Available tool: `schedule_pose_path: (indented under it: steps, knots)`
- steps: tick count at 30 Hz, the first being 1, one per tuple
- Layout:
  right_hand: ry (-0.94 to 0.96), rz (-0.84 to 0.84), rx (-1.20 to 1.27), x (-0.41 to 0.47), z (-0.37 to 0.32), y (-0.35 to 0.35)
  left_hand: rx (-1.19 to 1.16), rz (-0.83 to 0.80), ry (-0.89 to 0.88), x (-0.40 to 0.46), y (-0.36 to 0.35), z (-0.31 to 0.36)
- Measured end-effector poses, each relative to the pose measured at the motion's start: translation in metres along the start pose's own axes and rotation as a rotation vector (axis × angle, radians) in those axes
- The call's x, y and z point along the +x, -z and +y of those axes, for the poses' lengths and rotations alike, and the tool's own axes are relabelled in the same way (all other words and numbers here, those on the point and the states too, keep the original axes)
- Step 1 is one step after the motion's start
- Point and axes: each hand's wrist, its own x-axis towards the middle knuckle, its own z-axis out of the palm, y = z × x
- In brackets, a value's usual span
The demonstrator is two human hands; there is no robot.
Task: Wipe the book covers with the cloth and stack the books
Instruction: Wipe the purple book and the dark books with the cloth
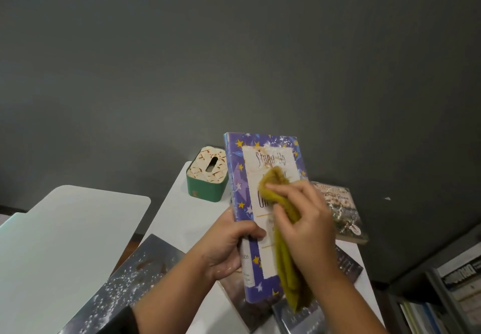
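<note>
My left hand (226, 245) grips the starred purple book (263, 203) above the table (182, 211); my right hand (307, 219) presses the yellow cloth (286, 263) on it, hiding most of the title. Left of the book: green tissue box (207, 177). Right: paperback (341, 211) reading "Rose".

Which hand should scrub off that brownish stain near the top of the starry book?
Probably the right hand: it holds the yellow cloth on the purple book, just below the stain. The left hand grips the book's spine edge.

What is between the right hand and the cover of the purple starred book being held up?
In the head view, the yellow-green cloth lies between the right hand and the purple starred book; the left hand grips the book's spine edge.
</note>
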Motion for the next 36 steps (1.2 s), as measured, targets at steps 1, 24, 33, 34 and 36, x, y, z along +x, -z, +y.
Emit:
schedule_pose_path:
  steps: [1, 24, 33, 34, 36]
  knots:
    - [-0.079, 0.037, 0.01, 0.007, 0.008, 0.003, 0.008, 0.001, 0.011, -0.001, 0.001, 0.0]
    - [-0.245, 0.064, -0.024, 0.01, 0.004, 0.009, 0.055, -0.036, 0.044, -0.007, 0.004, 0.006]
    - [-0.04, -0.033, 0.06, -0.001, -0.01, 0.005, -0.003, -0.053, -0.022, 0.0, -0.001, 0.003]
    - [-0.083, 0.002, 0.057, 0.004, -0.001, 0.008, 0.006, -0.046, -0.006, 0.0, -0.001, 0.003]
    - [-0.172, 0.053, 0.061, 0.014, 0.014, 0.014, 0.025, -0.046, 0.016, -0.001, 0.0, 0.004]
